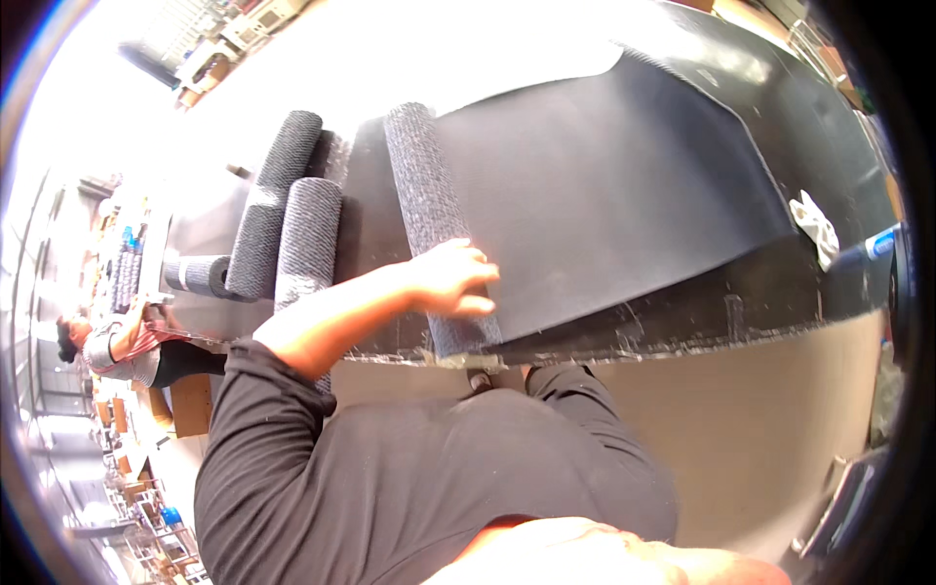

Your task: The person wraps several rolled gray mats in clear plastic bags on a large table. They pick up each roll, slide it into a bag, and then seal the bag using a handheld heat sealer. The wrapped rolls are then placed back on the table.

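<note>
My left hand (453,279) reaches across from the left and lies over the near part of a grey textured mat roll (425,180). Its fingers are apart and hang past the roll's right side without wrapping round it. To the right of the roll, a mat sheet (614,185) spreads flat with its smooth dark side up; it seems to be one piece with the roll. My right hand is not in view. Left of my forearm lie another grey mat roll (310,234) and a longer pair end to end (273,200).
A small roll (198,275) lies at the left. A white crumpled cloth (815,229) is on the dark worktable (838,127) at right. The table's worn near edge (624,357) runs before my body. Another person (127,349) stands at the far left.
</note>
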{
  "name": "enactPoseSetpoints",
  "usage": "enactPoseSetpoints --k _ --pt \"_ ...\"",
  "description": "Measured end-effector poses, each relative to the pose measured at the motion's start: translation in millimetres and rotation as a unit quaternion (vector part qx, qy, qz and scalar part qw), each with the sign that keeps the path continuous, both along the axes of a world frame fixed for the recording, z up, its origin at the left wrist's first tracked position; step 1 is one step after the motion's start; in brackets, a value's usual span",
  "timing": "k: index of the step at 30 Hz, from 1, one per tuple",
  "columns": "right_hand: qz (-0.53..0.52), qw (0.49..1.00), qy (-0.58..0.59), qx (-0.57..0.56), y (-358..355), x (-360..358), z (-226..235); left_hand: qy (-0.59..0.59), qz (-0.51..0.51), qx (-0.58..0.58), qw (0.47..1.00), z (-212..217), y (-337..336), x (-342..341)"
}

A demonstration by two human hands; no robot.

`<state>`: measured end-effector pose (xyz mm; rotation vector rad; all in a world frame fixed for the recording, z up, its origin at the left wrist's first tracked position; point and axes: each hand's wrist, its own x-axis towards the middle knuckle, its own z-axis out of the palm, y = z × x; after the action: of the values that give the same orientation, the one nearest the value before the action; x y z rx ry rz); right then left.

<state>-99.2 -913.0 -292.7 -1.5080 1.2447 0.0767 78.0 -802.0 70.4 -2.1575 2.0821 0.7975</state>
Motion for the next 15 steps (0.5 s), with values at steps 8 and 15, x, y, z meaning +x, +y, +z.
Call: enactPoseSetpoints --k 8,15 --pt "0.067 0.993 0.060 -0.075 -3.3 23.4 -36.9 0.003 0.553 -0.042 0.832 -1.2 188.4 -4.3" --pt "0.130 0.986 0.031 -0.098 -8.9 -41.3 -43.4 -0.128 0.411 -0.254 0.866 -6.8 214.6 17.1"
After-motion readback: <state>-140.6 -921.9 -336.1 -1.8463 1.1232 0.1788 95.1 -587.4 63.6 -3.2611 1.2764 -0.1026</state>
